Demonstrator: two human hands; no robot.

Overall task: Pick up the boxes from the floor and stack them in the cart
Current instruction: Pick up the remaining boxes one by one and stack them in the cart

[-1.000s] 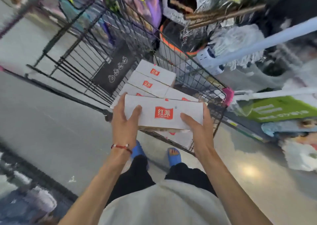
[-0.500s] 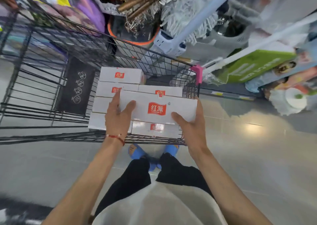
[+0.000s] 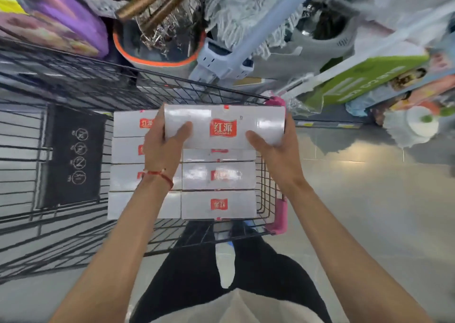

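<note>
I hold a white box (image 3: 224,116) with a red logo over the far right corner of the black wire cart (image 3: 73,81). My left hand (image 3: 163,145) grips its left end, thumb on top. My right hand (image 3: 273,148) grips its right end the same way. Below it, several identical white boxes (image 3: 219,203) lie flat in the cart in two columns. The held box hides the far end of the right column.
A black sign panel (image 3: 73,155) with white icons lies in the cart's left part. Pink corner guards (image 3: 279,214) mark the cart's right side. Mops, a bucket (image 3: 157,59) and green packages (image 3: 369,79) crowd the shelf beyond. Grey floor (image 3: 369,212) lies to the right.
Both hands have carried the box forward over the stacked boxes toward the cart's far right corner. The view has swung so the cart lies straight below me.
</note>
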